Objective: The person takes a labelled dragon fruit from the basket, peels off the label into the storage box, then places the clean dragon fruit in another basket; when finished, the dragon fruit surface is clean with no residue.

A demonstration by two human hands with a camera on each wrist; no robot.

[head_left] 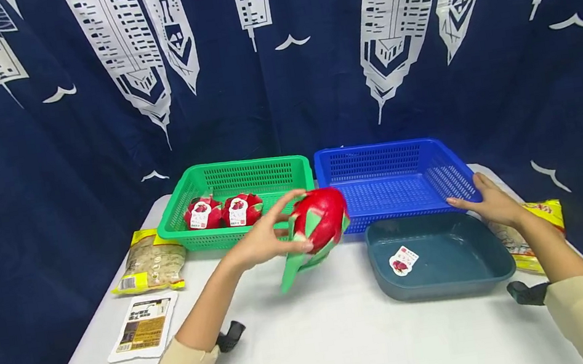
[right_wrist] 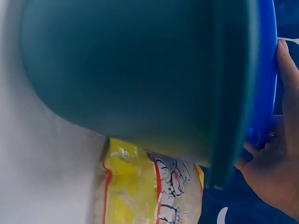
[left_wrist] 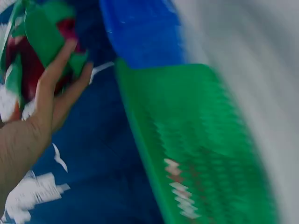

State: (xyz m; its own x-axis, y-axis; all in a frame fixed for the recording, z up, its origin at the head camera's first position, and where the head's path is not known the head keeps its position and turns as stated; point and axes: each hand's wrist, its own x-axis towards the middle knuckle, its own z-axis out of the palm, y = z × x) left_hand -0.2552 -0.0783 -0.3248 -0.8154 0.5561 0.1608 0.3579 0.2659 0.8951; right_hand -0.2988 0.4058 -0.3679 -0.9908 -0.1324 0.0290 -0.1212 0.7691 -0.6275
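My left hand (head_left: 263, 239) grips a red dragon fruit (head_left: 323, 211) with green scales, held above the white table between the two baskets. In the left wrist view the same fruit (left_wrist: 32, 70) sits in the curled fingers. Two more dragon fruits (head_left: 205, 214) with white labels lie in the green basket (head_left: 196, 239). My right hand (head_left: 496, 203) is at the right front corner of the blue basket (head_left: 382, 191), thumb and fingers on its rim. Beside that hand stands a dark teal tub (head_left: 447, 253), with a fruit sticker (head_left: 403, 261) showing on it.
A yellow-edged food bag (head_left: 152, 264) and a flat white-brown packet (head_left: 144, 327) lie at the table's left. Another yellow bag (head_left: 545, 218) lies right of the tub, partly behind my right forearm. A dark blue patterned curtain (head_left: 268, 98) hangs behind the baskets.
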